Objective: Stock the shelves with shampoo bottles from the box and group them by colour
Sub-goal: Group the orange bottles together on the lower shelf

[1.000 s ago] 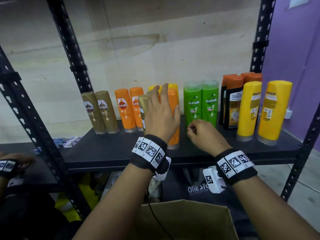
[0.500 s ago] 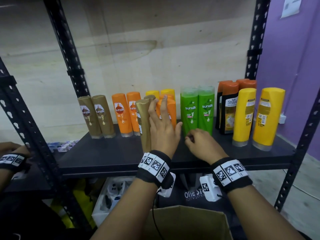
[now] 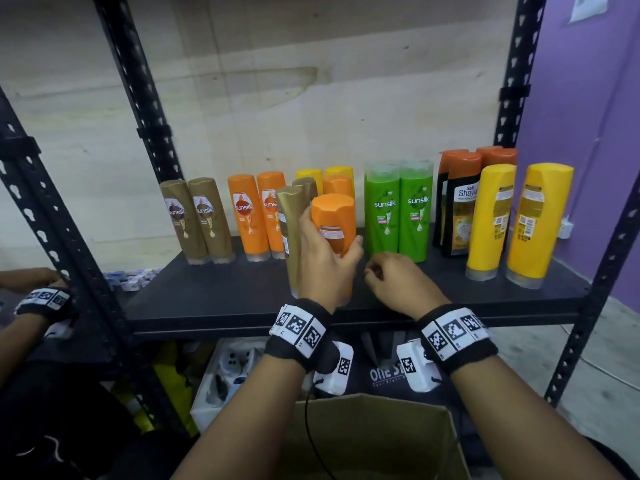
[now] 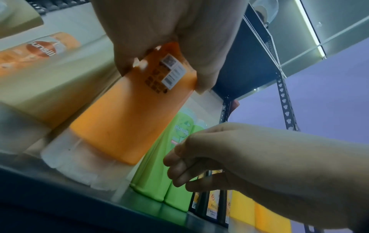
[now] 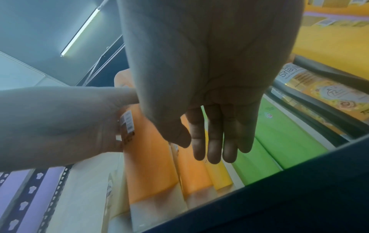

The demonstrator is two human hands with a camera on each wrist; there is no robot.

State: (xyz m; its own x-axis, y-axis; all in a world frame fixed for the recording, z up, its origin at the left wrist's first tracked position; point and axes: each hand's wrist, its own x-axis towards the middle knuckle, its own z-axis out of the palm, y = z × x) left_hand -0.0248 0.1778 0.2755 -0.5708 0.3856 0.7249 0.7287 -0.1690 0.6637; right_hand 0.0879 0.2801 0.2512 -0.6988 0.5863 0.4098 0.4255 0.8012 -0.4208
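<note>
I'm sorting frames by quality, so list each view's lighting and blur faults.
Head: sharp and evenly lit, though the wide lens bows the rack posts. Left wrist: the orange bottle is soft and hazy. Right wrist: the right hand is backlit and dark, with a ceiling light strip glaring.

A purple painted wall (image 3: 585, 133) stands at the right — a white plastic tray (image 3: 221, 375) and a black printed bag (image 3: 384, 375) sit under the shelf.
</note>
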